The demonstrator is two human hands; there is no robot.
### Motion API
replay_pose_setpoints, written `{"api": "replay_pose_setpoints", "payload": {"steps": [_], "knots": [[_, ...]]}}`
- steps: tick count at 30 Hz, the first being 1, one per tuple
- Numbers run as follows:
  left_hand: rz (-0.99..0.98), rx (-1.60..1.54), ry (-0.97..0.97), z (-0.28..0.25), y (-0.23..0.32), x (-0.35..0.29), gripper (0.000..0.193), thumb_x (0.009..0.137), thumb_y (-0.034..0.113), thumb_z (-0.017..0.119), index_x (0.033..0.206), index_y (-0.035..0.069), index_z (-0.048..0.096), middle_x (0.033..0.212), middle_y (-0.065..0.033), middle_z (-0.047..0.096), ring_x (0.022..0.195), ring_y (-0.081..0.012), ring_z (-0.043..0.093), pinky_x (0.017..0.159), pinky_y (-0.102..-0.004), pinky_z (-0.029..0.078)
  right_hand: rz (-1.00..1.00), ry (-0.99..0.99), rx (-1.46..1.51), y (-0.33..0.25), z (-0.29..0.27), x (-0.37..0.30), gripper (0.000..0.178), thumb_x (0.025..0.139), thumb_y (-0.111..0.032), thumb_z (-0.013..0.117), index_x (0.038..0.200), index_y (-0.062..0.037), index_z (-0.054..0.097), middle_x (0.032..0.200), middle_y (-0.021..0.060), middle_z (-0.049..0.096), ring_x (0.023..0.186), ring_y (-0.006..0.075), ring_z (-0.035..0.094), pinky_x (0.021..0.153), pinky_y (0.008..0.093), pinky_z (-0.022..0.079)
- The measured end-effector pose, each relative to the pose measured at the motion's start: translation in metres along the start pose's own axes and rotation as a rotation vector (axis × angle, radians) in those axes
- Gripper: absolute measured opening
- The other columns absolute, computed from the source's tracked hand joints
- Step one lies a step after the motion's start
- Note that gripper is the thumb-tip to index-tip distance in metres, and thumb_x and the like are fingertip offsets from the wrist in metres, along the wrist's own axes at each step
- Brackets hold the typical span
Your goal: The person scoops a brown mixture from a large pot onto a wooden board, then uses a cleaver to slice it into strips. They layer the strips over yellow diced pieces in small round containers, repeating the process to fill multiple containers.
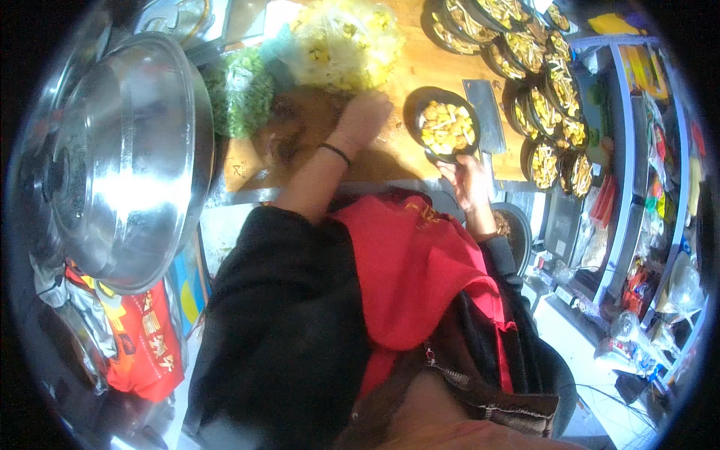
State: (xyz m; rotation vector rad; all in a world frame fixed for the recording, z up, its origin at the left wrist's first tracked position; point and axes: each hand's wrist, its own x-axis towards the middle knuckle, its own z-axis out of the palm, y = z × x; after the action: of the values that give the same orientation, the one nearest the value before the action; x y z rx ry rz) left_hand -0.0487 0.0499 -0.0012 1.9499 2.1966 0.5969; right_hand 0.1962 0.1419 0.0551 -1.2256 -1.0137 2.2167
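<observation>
My right hand (471, 184) grips the near rim of a black bowl (411, 112), over the right part of the wooden table (247, 161). Pale and deeper yellow chunks of food (448, 127) fill the bowl. My left hand (367, 116), with a black band (336, 153) at its wrist, is over the table left of the bowl. It is blurred and its fingers are hidden, so what it holds, if anything, does not show. Just beyond it lies a clear plastic bag of yellow pieces (337, 45). Chopped green vegetable (240, 90) in clear plastic lies further left.
A cleaver (486, 112) lies right of the bowl, its handle toward me. Several filled dark bowls (544, 109) crowd the table's right side. A large shiny metal basin (142, 165) stands at the left. Shelving (630, 180) with bags and packages runs along the right.
</observation>
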Motion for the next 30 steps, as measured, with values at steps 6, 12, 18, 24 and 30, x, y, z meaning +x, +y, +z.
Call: {"api": "replay_pose_setpoints", "payload": {"steps": [6, 12, 18, 24, 30], "knots": [[-0.051, 0.037, 0.114, -0.021, -0.002, -0.032, 0.013, 0.074, 0.012, 0.052, 0.083, 0.008, 0.062, 0.090, -0.0090, 0.062, 0.090, -0.0272, 0.058, 0.080, -0.0396, 0.045, 0.076, -0.143, -0.006, 0.010, 0.011, 0.010, 0.032, 0.090, -0.014, 0.051, 0.115, 0.0051, 0.045, 0.101, 0.0197, 0.061, 0.085, 0.0270, 0.066, 0.073, 0.0304, 0.057], [-0.062, -0.207, 0.317, -0.032, 0.019, -0.029, 0.017, 0.075, 0.010, 0.058, 0.091, 0.008, 0.064, 0.091, -0.0085, 0.063, 0.091, -0.0260, 0.059, 0.082, -0.0380, 0.046, -0.417, 0.311, -0.914, -0.013, 0.016, 0.002, 0.030, 0.082, -0.010, 0.065, 0.109, -0.0018, 0.054, 0.097, 0.0142, 0.063, 0.081, 0.0250, 0.064, 0.071, 0.0333, 0.052], [0.081, -0.388, 0.289, -0.026, 0.046, -0.022, 0.015, 0.077, 0.013, 0.061, 0.091, 0.009, 0.065, 0.095, -0.0064, 0.061, 0.092, -0.0260, 0.057, 0.083, -0.0357, 0.046, -0.811, -0.031, -1.503, -0.030, 0.065, 0.033, 0.039, 0.074, -0.008, 0.068, 0.111, -0.0116, 0.060, 0.114, 0.0123, 0.059, 0.106, 0.0307, 0.055, 0.093, 0.0375, 0.043], [0.091, -0.150, 0.230, -0.029, 0.053, -0.016, 0.011, 0.077, 0.017, 0.061, 0.085, 0.011, 0.064, 0.087, -0.0048, 0.059, 0.089, -0.0239, 0.056, 0.081, -0.0367, 0.043, -0.911, -0.159, -1.469, -0.019, 0.077, 0.030, 0.031, 0.073, -0.010, 0.067, 0.104, -0.0117, 0.063, 0.112, 0.0128, 0.060, 0.108, 0.0306, 0.054, 0.094, 0.0383, 0.041], [0.107, -0.156, 0.358, -0.033, 0.048, 0.000, 0.009, 0.076, 0.017, 0.060, 0.083, 0.012, 0.065, 0.083, -0.0043, 0.059, 0.085, -0.0227, 0.056, 0.078, -0.0367, 0.042, -0.912, -0.003, -1.419, -0.024, 0.049, -0.008, 0.031, 0.071, -0.007, 0.069, 0.102, -0.0123, 0.065, 0.114, 0.0120, 0.059, 0.108, 0.0304, 0.053, 0.093, 0.0378, 0.043]]}}
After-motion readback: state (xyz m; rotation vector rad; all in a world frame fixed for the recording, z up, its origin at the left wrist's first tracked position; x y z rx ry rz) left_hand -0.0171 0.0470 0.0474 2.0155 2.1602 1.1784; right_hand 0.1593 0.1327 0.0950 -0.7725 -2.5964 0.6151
